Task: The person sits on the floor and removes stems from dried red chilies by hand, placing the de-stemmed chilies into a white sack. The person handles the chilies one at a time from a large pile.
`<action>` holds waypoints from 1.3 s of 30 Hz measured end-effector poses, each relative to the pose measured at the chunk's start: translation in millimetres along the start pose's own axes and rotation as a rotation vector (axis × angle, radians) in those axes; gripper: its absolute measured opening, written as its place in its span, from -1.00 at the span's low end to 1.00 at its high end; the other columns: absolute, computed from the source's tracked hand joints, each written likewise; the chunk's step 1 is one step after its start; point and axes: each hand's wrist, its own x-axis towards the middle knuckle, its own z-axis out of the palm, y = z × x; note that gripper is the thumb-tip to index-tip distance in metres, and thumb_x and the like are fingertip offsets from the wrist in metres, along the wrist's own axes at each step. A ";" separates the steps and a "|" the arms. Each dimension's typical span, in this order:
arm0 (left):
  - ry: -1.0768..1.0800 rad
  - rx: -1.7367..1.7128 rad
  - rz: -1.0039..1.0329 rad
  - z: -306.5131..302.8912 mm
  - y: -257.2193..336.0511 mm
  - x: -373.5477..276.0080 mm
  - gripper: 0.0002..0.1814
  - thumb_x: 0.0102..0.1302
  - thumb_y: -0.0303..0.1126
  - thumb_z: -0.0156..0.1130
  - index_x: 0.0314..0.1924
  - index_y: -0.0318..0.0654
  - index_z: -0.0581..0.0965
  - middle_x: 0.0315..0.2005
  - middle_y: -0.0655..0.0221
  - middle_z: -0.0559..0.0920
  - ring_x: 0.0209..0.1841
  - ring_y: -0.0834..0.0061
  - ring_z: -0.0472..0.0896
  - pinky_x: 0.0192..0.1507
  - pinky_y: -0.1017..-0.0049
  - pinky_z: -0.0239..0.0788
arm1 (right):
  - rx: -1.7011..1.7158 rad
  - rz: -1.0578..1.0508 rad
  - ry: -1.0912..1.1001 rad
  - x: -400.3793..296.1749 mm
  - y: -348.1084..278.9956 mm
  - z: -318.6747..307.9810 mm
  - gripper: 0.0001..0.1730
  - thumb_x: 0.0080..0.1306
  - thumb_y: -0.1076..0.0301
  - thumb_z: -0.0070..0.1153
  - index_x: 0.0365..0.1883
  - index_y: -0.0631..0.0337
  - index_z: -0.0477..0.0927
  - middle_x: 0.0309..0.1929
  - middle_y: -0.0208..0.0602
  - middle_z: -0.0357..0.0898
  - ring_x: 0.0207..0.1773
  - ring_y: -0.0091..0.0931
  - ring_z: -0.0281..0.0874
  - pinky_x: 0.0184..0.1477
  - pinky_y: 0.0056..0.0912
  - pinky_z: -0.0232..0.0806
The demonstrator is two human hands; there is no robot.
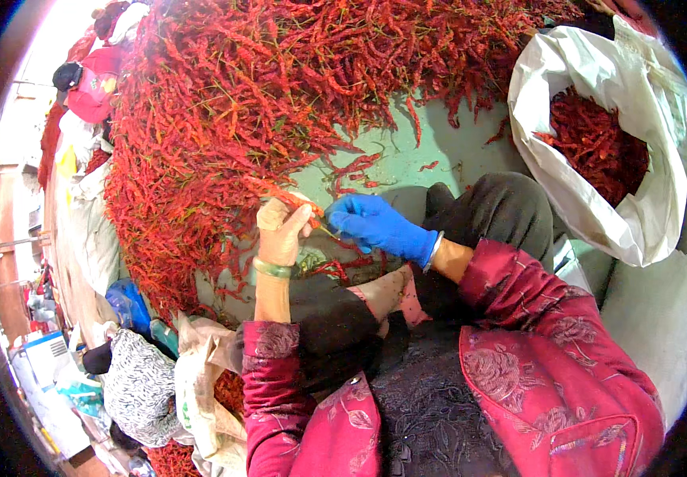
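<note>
My left hand (282, 229), bare with a green bangle (272, 268) at the wrist, holds dried red chili peppers (293, 198) between thumb and fingers. Thin pale stems (327, 231) stick out from them toward my right hand (382, 226). That hand wears a blue glove, and its bent fingers are right at the stem ends. Whether they pinch a stem is hidden by the glove. Just beyond both hands rises a large heap of dried red chilies (248, 89), many with stems on. Loose chili pieces (358, 167) lie on the pale green floor sheet (403, 158).
On the right stands an open white woven sack (671, 197) part filled with dark red chilies (597, 143). A beige sack (197, 381) is by my left elbow. Near it sits a person in a patterned top (141, 387). Another person in red (96, 83) is at the heap's far left.
</note>
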 end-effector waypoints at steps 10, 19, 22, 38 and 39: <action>-0.026 0.049 -0.067 14.2 -26.0 2.7 -0.89 0.11 -0.53 0.24 -0.35 -0.35 0.49 -0.54 0.41 0.52 -0.59 0.68 0.41 -0.62 0.66 0.22 | -0.123 0.026 0.020 12.1 25.7 -12.6 -0.77 0.17 0.25 0.01 -0.51 0.24 0.43 -0.66 -0.44 0.32 -0.61 -0.65 0.28 -0.60 -0.51 0.23; -0.022 -0.016 -0.133 12.2 -38.4 4.0 -0.90 0.15 -0.43 0.23 -0.35 -0.22 0.48 -0.54 0.49 0.51 -0.59 0.70 0.42 -0.62 0.71 0.19 | -0.681 -0.346 0.053 18.7 25.4 -18.6 -0.72 0.18 0.20 -0.05 -0.50 0.28 0.40 -0.55 -0.03 0.38 -0.48 -0.20 0.35 -0.42 -0.23 0.21; -0.009 -0.287 -0.285 6.7 -35.6 -1.6 -0.94 0.20 -0.44 0.16 -0.33 -0.15 0.45 -0.51 0.51 0.51 -0.53 0.70 0.45 -0.62 0.71 0.17 | -0.721 -0.453 -0.109 18.9 9.2 -21.7 -0.74 0.17 0.21 -0.05 -0.50 0.26 0.42 -0.50 -0.03 0.40 -0.44 -0.17 0.37 -0.40 -0.24 0.22; 0.258 0.144 0.195 15.7 -25.4 3.5 -0.91 0.20 -0.47 0.16 -0.31 -0.29 0.45 -0.55 0.43 0.50 -0.60 0.67 0.39 -0.57 0.67 0.25 | -0.560 -0.276 0.098 18.4 -4.4 -14.6 -0.72 0.22 0.18 -0.04 -0.43 0.26 0.48 -0.51 -0.08 0.44 -0.45 -0.25 0.39 -0.37 -0.26 0.26; 0.230 0.184 0.226 21.1 -23.0 4.1 -0.91 0.19 -0.48 0.17 -0.31 -0.30 0.46 -0.55 0.43 0.50 -0.60 0.67 0.40 -0.57 0.67 0.25 | -0.477 -0.189 0.049 18.9 2.2 -14.0 -0.72 0.22 0.19 -0.04 -0.45 0.26 0.48 -0.53 -0.08 0.43 -0.48 -0.28 0.37 -0.38 -0.27 0.24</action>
